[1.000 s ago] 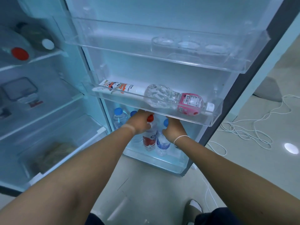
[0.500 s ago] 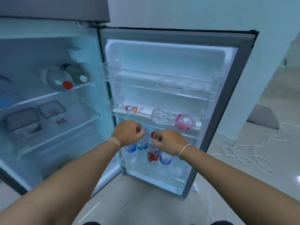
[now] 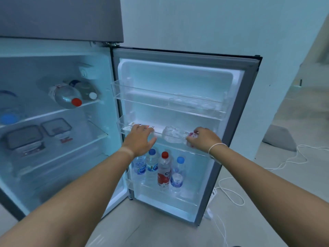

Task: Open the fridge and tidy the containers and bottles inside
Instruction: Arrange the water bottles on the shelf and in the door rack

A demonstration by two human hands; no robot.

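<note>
On door's middle shelf | right hand grips lying bottle

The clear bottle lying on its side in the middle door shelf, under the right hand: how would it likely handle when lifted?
The clear bottle looks like thin, dimpled plastic, so it would probably flex under a squeeze. Lying on its side, it may roll if released. I cannot tell how full it is, so its weight is uncertain. The right hand is at its pink-labelled end.

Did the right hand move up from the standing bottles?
Yes. The right hand was down at the bottle with the red cap in the bottom door bin; now it is higher, on the lying bottle in the middle door shelf.
</note>
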